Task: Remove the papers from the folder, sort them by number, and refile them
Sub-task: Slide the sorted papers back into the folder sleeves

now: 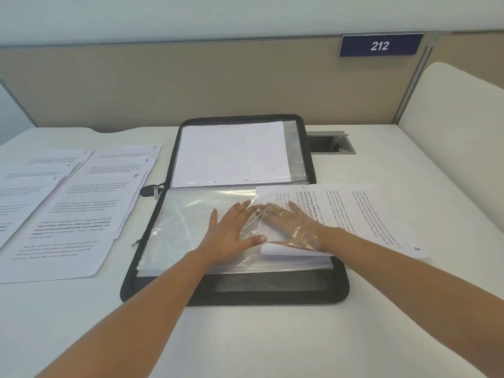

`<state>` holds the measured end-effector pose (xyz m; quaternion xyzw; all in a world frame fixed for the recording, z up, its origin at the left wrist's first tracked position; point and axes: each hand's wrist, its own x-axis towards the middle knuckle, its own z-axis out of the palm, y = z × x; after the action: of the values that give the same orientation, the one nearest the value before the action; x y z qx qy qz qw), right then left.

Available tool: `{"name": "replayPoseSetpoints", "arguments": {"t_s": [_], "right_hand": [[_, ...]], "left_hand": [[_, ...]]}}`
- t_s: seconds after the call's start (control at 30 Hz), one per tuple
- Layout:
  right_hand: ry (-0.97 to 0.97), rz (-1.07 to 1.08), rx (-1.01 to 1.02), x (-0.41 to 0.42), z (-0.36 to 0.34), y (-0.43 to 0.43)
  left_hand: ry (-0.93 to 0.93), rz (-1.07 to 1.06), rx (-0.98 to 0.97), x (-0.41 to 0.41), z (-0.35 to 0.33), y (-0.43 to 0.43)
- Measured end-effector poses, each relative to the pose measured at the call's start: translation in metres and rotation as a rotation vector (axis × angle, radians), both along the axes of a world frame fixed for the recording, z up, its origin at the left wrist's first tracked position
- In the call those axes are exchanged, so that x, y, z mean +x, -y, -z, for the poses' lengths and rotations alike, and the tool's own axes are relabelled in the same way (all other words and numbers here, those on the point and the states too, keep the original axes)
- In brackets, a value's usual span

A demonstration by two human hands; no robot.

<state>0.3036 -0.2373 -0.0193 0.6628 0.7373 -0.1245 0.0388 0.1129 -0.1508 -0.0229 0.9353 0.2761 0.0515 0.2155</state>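
pressing left hand [231, 233]: flat on the clear sleeve [177, 227], fingers straight and spread wide, holding nothing.
right hand [289, 225]: inside the sleeve, fingers straight, flat on paper 4 [360, 214], gripping nothing.
paper 4: half in the sleeve, sticking out toward 3 o'clock.
folder [234, 290]: open on the desk [272, 336].
other papers [68, 203]: 9 o'clock of folder.

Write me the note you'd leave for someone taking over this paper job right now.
Left hand: flat, pressing the clear sleeve in the open folder.
Right hand: fingers straight, inside that sleeve on a printed sheet that is partly in and sticks out to the right.
Done: papers are out; numbered sheets lie spread left of the folder.
Left to do: seat this sheet, then file the spread ones in order.
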Motion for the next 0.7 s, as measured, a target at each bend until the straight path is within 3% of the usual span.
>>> {"name": "replayPoseSetpoints", "arguments": {"t_s": [0.1,0.23,0.33,0.5,0.6,0.7], "right_hand": [[-0.022,-0.041,-0.109,0.006,-0.013,0.013],[0.124,-0.085,-0.13,-0.002,-0.026,0.024],[0.092,0.007,-0.138,-0.008,-0.036,0.031],[-0.184,0.077,-0.044,-0.001,-0.025,0.035],[-0.493,0.207,0.023,0.013,-0.038,0.049],[-0.502,0.265,0.061,0.029,-0.039,0.053]], "left_hand": [[0.074,-0.024,0.013,-0.002,-0.004,0.002],[0.209,0.054,0.038,0.013,-0.017,0.01],[0.155,0.179,-0.019,0.031,-0.028,0.017],[0.098,0.298,-0.047,0.05,-0.036,0.021],[0.107,0.334,-0.069,0.055,-0.041,0.022],[0.072,0.354,-0.055,0.063,-0.048,0.027]]}}
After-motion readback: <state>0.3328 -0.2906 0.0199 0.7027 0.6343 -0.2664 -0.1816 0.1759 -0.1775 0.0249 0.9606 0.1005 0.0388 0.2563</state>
